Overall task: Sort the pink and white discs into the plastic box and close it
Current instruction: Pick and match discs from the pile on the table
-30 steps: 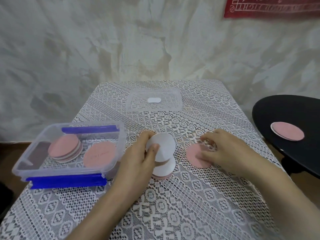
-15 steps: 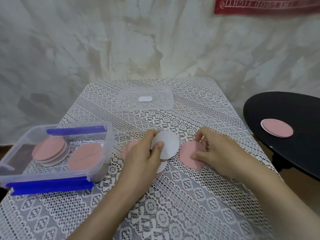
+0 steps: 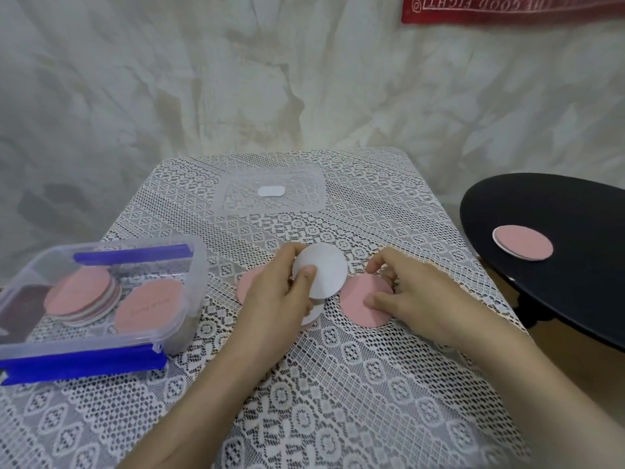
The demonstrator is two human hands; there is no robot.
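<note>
Head view: one plastic box (image 3: 198, 269), one lid (image 3: 301, 201); left hand (image 3: 274, 299) pinches one white disc (image 3: 326, 272), right hand (image 3: 416, 296) pinches one pink disc (image 3: 356, 308).

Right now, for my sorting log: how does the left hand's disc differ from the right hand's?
The white disc is lifted and tilted, pinched by the left hand; the pink disc lies flat on the tablecloth, the right hand pinching its edge. One is white, the other pink. Both are round, similar in size, outside the box.

Clear glossy plastic box (image 3: 189, 265) with blue clips; matt, paper-like pink and white discs (image 3: 324, 275); openwork white lace cloth (image 3: 372, 384) covering the surface.
</note>
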